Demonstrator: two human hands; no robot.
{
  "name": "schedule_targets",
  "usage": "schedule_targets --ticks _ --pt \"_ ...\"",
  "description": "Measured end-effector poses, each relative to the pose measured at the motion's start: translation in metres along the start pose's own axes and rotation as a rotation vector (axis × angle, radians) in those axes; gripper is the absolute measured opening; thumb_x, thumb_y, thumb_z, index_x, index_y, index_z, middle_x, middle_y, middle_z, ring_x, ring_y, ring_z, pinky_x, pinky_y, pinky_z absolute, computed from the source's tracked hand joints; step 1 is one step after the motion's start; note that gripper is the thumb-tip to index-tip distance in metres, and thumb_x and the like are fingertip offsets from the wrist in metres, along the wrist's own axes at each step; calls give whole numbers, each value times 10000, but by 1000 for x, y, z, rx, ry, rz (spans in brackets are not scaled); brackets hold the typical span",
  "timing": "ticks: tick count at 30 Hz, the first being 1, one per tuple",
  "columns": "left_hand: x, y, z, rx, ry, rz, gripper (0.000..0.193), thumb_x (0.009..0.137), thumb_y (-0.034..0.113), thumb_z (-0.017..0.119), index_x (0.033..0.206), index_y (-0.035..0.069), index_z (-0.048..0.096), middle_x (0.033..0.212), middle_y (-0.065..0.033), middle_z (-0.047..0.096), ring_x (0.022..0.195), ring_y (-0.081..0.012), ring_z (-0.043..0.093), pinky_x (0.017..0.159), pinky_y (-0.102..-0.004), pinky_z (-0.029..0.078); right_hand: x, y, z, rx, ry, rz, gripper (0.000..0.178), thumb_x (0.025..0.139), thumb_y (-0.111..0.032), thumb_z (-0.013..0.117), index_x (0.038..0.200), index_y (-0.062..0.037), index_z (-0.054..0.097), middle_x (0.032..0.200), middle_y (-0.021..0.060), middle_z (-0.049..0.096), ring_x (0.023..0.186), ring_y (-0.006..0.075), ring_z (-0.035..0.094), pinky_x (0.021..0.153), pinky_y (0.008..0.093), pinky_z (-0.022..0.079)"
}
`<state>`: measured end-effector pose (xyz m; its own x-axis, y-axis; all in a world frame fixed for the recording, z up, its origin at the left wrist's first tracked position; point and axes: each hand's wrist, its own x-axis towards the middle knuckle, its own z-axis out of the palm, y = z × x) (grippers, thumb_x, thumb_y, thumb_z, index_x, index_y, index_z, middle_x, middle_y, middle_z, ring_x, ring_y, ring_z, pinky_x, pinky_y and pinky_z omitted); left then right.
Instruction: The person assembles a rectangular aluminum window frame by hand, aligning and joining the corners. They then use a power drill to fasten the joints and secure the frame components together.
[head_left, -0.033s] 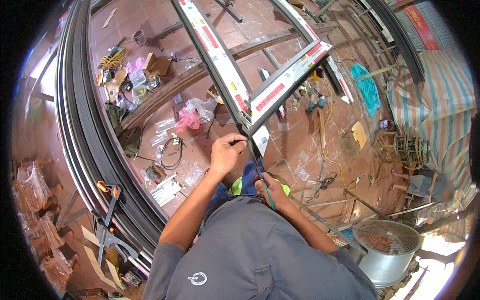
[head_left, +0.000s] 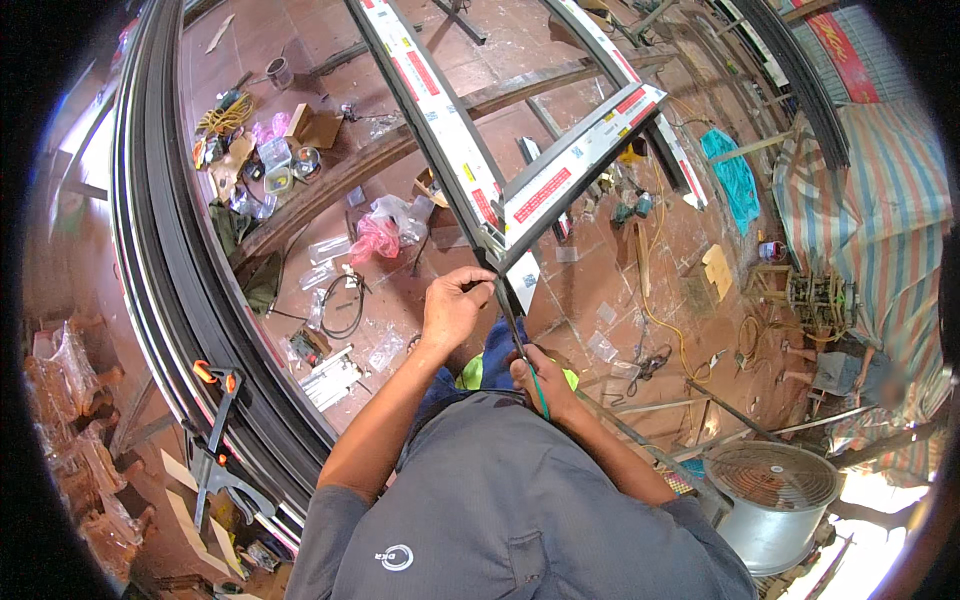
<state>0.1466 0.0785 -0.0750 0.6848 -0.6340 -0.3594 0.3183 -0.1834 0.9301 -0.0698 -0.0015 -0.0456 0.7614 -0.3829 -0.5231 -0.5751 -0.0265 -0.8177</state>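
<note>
In front of my body, my right hand [head_left: 540, 383] is wrapped round the green handle of a long, thin, dark tool [head_left: 514, 325]; its exact kind is unclear. The tool points up toward the joined corner of a black-edged metal frame [head_left: 560, 185], whose faces carry white film with red labels. My left hand [head_left: 455, 310] is closed in a pinch beside that corner, near the tool's far end. Whatever its fingertips hold, if anything, is hidden. A white-faced end piece [head_left: 523, 283] of the frame sticks out below the corner.
Long black profiles [head_left: 185, 230] run along the left, with an orange-tipped clamp [head_left: 218, 430] on them. Plastic bags [head_left: 385, 228], cables and scraps litter the tiled floor. A wooden beam [head_left: 330, 180] passes under the frame. A large round fan [head_left: 770, 500] stands at lower right; a person [head_left: 845, 372] is beyond.
</note>
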Motion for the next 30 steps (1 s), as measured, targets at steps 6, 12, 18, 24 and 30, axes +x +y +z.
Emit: schedule_targets --ticks 6,12,18,24,30 --pt "0 13 7 42 85 -18 123 906 78 737 984 -12 767 801 -35 732 711 -92 663 668 -268 534 11 -10 7 69 47 19 624 1033 -640 549 1107 -24 611 789 88 568 774 163 533 696 351 460" --pt "0 3 11 79 129 27 149 881 97 731 963 -25 761 770 -79 749 704 -106 667 679 -309 548 14 -8 21 83 64 43 634 1039 -650 524 1069 -21 594 768 90 584 758 164 545 681 354 459" --pt "0 -6 13 69 116 62 107 900 61 727 982 -5 749 848 -16 732 758 -79 649 709 -258 525 8 -29 27 5 96 96 687 1026 -669 527 1082 13 578 798 208 638 756 282 625 698 421 478" --pt "1 -10 18 64 141 93 129 907 72 721 1001 -11 747 869 -16 729 766 -73 636 714 -258 522 5 -34 32 -38 143 93 750 1011 -718 495 1077 25 575 818 264 635 764 351 639 712 459 482" --pt "-1 5 17 108 124 44 168 905 88 712 1025 -18 762 862 -19 738 773 -78 644 716 -254 525 6 -37 36 2 158 95 773 1003 -746 475 1031 20 574 783 234 617 750 310 616 700 445 477"
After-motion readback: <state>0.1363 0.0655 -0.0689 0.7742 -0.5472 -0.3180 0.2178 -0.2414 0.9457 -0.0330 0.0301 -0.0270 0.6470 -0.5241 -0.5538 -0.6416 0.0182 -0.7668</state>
